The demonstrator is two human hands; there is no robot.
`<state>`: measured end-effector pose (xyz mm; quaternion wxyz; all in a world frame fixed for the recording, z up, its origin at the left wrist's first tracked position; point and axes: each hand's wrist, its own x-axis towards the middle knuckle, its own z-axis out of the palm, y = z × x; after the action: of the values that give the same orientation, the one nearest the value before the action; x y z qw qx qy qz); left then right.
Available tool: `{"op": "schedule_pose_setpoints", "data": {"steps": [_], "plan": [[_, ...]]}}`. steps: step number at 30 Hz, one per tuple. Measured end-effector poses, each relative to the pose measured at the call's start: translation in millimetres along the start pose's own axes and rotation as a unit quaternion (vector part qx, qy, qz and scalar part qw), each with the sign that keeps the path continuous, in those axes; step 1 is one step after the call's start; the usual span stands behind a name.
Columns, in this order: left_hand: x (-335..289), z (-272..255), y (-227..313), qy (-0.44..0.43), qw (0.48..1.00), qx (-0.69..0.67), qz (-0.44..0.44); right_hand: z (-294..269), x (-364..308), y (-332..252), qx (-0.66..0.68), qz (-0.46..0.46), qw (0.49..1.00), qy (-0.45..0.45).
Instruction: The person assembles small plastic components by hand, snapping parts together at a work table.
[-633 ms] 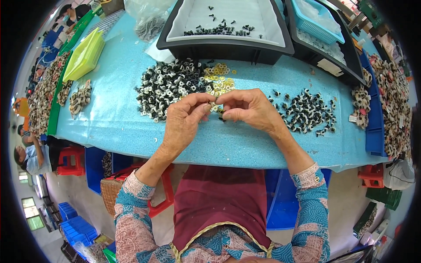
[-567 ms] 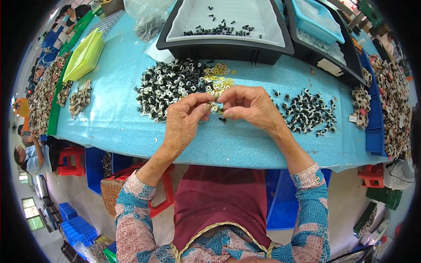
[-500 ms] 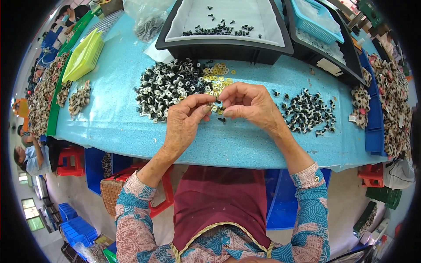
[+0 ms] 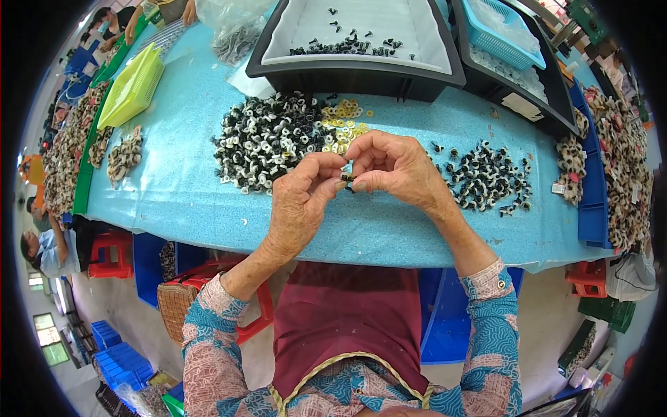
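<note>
In the head view, the left hand (image 4: 299, 201) had moved to the right since the earlier frame, so that its thumb now came close to the thumb of the right hand (image 4: 403, 174); a small dark-and-yellow piece (image 4: 348, 178) was between the two thumb tips, above the blue table (image 4: 313, 243); a co-worker's hands (image 4: 132, 28) had also appeared at the upper left, where before they were not seen.

The fingers of both hands were bent toward each other and covered much of the piece; I cannot tell which hand gripped it, or whether either grip was fully closed; the hands also hid the nearer edge of the yellow rings (image 4: 344, 128), beside the heap of black and white pieces (image 4: 260, 142); the black tray (image 4: 354, 89) was cut off by the upper edge.

A pale label (image 4: 522, 106) was on the right-hand black bin (image 4: 486, 73); its writing was too small to read.
</note>
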<state>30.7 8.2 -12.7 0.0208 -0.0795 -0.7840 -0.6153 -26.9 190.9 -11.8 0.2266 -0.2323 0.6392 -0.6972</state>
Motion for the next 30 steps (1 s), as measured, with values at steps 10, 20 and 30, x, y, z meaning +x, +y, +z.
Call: {"op": "schedule_pose_setpoints", "data": {"steps": [10,20,30], "plan": [[2.4,3.1,1.5,0.034,0.975,-0.191,-0.11,6.4,-0.7,-4.9,-0.128,-0.1,0.987,0.014],[-28.0,6.0,-10.7,0.121,0.987,-0.105,0.009,-0.1,-4.7,-17.8,-0.108,-0.099,0.988,0.046],[-31.1,11.2,-19.4,0.102,0.971,0.108,0.19,-50.6,-23.6,-53.7,-0.3,-0.02,0.937,0.18]]}}
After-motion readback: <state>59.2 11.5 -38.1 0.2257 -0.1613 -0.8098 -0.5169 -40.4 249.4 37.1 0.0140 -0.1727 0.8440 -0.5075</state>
